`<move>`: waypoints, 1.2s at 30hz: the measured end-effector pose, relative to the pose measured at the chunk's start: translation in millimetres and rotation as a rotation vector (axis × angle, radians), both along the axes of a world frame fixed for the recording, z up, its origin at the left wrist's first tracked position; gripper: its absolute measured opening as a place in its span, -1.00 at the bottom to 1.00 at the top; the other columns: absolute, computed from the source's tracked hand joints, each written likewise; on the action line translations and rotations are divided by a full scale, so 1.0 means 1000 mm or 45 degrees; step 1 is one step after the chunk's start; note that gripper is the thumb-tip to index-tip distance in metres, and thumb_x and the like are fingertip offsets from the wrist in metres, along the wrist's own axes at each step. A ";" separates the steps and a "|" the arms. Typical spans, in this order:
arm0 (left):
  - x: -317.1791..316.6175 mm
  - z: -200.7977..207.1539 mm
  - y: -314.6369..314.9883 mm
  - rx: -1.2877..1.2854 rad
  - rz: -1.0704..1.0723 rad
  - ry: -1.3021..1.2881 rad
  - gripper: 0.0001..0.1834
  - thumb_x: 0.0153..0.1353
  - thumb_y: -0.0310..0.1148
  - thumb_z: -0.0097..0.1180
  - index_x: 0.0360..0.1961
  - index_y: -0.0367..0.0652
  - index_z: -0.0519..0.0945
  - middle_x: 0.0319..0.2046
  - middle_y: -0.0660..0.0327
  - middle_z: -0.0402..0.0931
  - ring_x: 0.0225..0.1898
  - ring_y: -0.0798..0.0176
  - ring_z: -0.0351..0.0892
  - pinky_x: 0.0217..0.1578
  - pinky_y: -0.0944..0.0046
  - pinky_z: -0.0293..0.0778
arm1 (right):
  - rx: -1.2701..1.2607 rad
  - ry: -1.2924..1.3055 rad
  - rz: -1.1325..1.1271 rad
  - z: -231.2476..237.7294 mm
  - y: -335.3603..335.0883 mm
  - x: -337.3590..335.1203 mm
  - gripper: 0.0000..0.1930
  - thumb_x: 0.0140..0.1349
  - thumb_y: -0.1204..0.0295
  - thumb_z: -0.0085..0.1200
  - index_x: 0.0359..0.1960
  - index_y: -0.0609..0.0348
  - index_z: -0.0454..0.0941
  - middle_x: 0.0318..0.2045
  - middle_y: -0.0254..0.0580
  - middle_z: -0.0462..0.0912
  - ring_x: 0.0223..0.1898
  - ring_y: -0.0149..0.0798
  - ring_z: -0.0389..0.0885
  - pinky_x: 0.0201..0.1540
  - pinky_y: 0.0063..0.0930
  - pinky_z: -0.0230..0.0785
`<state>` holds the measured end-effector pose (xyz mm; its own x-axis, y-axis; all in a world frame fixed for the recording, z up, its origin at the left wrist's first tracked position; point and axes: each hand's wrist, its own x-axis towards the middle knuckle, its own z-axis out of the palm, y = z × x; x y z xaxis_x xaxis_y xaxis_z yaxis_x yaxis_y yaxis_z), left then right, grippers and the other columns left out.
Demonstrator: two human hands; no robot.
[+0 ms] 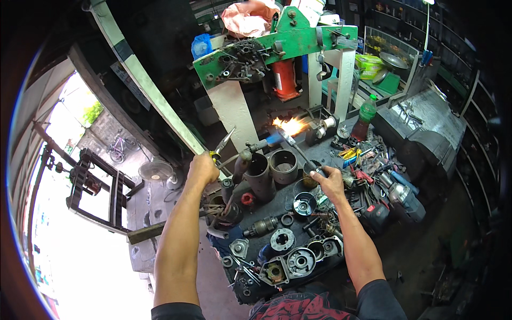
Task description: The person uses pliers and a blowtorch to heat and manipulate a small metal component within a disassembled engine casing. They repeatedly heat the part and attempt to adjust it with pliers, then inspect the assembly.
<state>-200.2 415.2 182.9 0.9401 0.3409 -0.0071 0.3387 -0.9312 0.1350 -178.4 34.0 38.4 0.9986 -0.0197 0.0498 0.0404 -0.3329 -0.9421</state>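
Note:
My left hand [204,168] is closed on pliers [224,143] with yellow grips, their long jaws pointing up and away. In my right hand [329,184] is a metal rod [301,153] with a dark, thicker near end. The rod's far end lies in the flame [291,126] of a torch nozzle [259,145], blue at the nozzle and orange beyond. What exactly sits at the rod's tip is lost in the glare. Below the flame, two open metal cylinders [284,161] stand upright on the bench, between my hands.
Starter-like metal parts [301,261] and a splined gear shaft [261,226] cover the near bench. On the right lie hand tools [352,154], a grey power tool [401,196] and a green-capped bottle [367,111]. A green press frame [298,45] rises behind. A fan [156,169] stands left.

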 end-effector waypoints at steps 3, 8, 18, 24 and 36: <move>0.001 -0.001 0.001 -0.005 0.006 0.004 -0.59 0.11 -0.50 0.21 0.02 -0.36 0.60 -0.02 -0.27 0.65 0.08 -0.25 0.66 0.09 -0.04 0.60 | 0.047 -0.019 0.022 -0.004 0.001 0.003 -0.63 0.14 0.19 0.44 -0.21 0.27 0.79 -0.48 -0.19 0.75 -0.45 -0.37 0.63 -0.30 -0.35 0.45; 0.005 0.001 0.003 0.003 -0.004 -0.020 -0.59 0.09 -0.50 0.19 0.01 -0.36 0.61 -0.04 -0.28 0.66 0.06 -0.26 0.67 0.08 -0.05 0.60 | 0.120 -0.077 0.033 -0.003 0.005 0.010 -0.70 0.18 0.30 0.40 -0.26 0.34 0.76 -0.56 -0.45 0.61 -0.52 -0.55 0.42 -0.45 -0.48 0.21; 0.007 -0.001 0.005 0.039 -0.063 -0.052 -0.59 0.10 -0.49 0.19 0.02 -0.39 0.60 -0.07 -0.30 0.66 0.03 -0.28 0.68 0.05 -0.06 0.62 | 0.195 -0.085 0.063 -0.007 0.007 0.009 -0.73 0.19 0.30 0.41 -0.29 0.31 0.75 -0.61 -0.48 0.56 -0.60 -0.56 0.36 -0.53 -0.51 0.13; 0.007 0.000 0.003 0.037 -0.023 -0.005 -0.60 0.12 -0.48 0.19 0.01 -0.40 0.60 -0.06 -0.30 0.66 0.05 -0.26 0.68 0.07 -0.05 0.62 | 0.259 -0.084 0.091 -0.012 0.006 0.010 -0.75 0.21 0.30 0.40 -0.33 0.28 0.73 -0.62 -0.51 0.51 -0.61 -0.59 0.33 -0.55 -0.54 0.08; 0.006 0.003 -0.002 0.022 0.015 -0.015 -0.59 0.08 -0.51 0.22 0.01 -0.38 0.61 -0.04 -0.28 0.66 0.07 -0.24 0.68 0.08 -0.03 0.62 | 0.211 0.008 0.090 -0.009 0.001 0.006 -0.67 0.17 0.25 0.43 -0.25 0.32 0.76 -0.52 -0.40 0.67 -0.47 -0.52 0.49 -0.38 -0.50 0.32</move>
<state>-193.8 413.3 186.3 0.9360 0.3520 0.0098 0.3482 -0.9294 0.1226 -172.7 34.5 29.6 0.9980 0.0432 0.0453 0.0520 -0.1698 -0.9841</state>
